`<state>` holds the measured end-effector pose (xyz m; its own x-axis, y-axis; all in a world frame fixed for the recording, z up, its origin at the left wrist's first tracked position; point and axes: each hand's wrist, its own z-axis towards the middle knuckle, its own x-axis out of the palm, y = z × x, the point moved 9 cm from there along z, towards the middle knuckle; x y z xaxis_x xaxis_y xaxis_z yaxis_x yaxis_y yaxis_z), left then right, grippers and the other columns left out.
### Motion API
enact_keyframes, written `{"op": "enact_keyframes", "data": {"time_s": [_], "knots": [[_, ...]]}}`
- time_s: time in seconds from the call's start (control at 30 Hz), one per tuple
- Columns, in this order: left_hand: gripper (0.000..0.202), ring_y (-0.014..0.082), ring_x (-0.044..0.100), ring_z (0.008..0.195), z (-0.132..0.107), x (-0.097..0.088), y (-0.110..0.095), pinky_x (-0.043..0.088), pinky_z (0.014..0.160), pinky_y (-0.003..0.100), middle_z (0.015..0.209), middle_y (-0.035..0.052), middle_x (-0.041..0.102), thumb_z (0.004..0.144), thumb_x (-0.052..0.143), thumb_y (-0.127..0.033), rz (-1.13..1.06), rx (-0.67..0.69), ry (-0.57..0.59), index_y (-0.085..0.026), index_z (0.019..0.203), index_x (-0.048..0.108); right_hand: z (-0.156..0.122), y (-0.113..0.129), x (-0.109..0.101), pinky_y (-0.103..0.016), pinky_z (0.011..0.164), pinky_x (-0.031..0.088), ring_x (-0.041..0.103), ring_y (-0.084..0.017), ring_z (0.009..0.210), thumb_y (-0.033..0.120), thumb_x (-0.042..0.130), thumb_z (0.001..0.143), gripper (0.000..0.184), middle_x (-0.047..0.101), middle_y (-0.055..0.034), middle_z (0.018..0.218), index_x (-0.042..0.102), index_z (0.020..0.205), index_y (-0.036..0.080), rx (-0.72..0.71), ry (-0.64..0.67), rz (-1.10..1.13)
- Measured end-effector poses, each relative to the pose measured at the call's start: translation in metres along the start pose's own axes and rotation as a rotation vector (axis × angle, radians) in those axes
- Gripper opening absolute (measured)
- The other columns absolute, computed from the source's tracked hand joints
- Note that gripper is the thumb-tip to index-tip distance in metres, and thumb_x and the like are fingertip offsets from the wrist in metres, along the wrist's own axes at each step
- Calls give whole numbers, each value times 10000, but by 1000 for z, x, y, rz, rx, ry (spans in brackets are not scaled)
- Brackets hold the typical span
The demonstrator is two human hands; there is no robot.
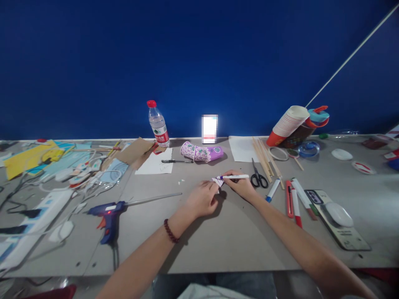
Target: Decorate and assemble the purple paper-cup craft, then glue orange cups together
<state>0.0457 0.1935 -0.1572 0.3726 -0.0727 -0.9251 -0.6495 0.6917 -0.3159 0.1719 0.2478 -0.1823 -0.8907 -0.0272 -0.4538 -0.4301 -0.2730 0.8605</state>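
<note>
In the middle of the table, my left hand (pixel 202 198) presses a small white paper piece (pixel 218 181) between its fingertips and the tabletop. My right hand (pixel 239 185) grips a white marker (pixel 238 177) with a purple tip, which touches or nearly touches the paper. Purple marks show on the piece, though its exact shape is partly covered by my fingers. Just beyond the hands lies a purple-and-white patterned paper cup shape (pixel 202 153), on its side. Black scissors (pixel 259 178) rest to the right of my right hand.
A hot glue gun (pixel 109 214) with a glue stick lies left, near a power strip (pixel 37 228) and tangled cables. Behind stand a water bottle (pixel 158 126) and stacked paper cups (pixel 288 122). Wooden sticks (pixel 264 158), markers (pixel 273 190), a red cutter (pixel 289 199) and a phone (pixel 339 232) lie right.
</note>
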Motion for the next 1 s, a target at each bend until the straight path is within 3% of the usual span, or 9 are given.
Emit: {"op": "enact_keyframes", "data": {"time_s": [0.37, 1.0], "knots": [[200, 236, 603, 845, 0, 3, 2, 456, 790, 340, 891, 71, 636, 720, 498, -126, 25, -23, 32, -185, 911, 485, -1, 2, 2, -293, 697, 512, 659, -191, 748, 317, 603, 780, 171, 732, -41, 811, 696, 838, 185, 26, 18, 26], [206, 237, 612, 846, -1, 4, 5, 459, 779, 343, 907, 69, 645, 725, 511, -125, 11, -35, 32, -193, 915, 475, -1, 5, -1, -261, 590, 450, 563, -150, 608, 250, 573, 688, 97, 648, -8, 639, 639, 679, 180, 38, 46, 99]]}}
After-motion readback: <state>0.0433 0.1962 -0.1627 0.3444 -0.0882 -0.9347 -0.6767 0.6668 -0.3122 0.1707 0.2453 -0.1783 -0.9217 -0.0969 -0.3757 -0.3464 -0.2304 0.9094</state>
